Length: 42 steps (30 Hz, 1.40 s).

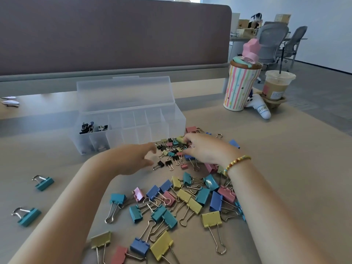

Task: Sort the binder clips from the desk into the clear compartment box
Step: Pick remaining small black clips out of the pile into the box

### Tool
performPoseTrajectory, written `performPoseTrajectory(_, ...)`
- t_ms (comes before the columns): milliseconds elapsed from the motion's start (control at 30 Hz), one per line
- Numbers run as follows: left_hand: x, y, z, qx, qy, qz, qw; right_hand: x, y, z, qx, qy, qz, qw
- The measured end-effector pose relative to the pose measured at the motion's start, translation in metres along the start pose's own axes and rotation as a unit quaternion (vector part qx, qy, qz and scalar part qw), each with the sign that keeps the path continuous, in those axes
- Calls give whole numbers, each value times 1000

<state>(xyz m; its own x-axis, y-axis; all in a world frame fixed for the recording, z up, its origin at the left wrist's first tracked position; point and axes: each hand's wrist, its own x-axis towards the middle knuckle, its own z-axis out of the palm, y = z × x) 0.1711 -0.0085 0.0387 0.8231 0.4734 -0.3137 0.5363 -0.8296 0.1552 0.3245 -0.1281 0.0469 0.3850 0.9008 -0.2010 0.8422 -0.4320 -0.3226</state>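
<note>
A clear compartment box stands open at the desk's middle, its lid upright; small black clips lie in its left compartments. A heap of small binder clips lies in front of the box's right end. Larger coloured binder clips spread toward me. My left hand hovers at the heap's left edge, fingers apart. My right hand rests on the heap with fingers curled down into the small clips; whether it grips one is hidden.
Two teal clips lie apart at the left. A striped tumbler, an iced coffee cup and a white toy stand at the back right. A fabric partition closes the desk's far side.
</note>
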Motion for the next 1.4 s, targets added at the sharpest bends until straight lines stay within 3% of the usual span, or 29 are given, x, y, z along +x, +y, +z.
performPoseTrajectory(100, -1, 5, 4, 1, -39, 7, 999, -1, -11, 9, -116, -50, -2, 992)
performPoseTrajectory(200, 10, 11, 13, 5, 2, -4, 1000, -3, -23, 14, -176, -74, -3, 982)
performPoseTrajectory(467, 22, 10, 19, 89, 79, -40, 992, 10, -40, 29, -176, -4, 44, 983)
performPoseTrajectory(833, 30, 4, 21, 147, 92, -8, 985, 6, -36, 37, -227, 79, -24, 970)
performPoseTrajectory(1033, 32, 4, 28, 189, 109, -30, 975, 8, -38, 43, -233, 120, -66, 963)
performPoseTrajectory(1200, 32, -1, 25, 131, 87, -26, 987, 17, -30, 40, -112, 139, -50, 983)
performPoseTrajectory(1300, 28, -4, 17, -18, 60, -36, 997, 20, -21, 34, 55, 126, -25, 990)
performPoseTrajectory(1400, 26, -6, 13, -90, 58, -28, 994, 26, -12, 28, 255, 144, 4, 956)
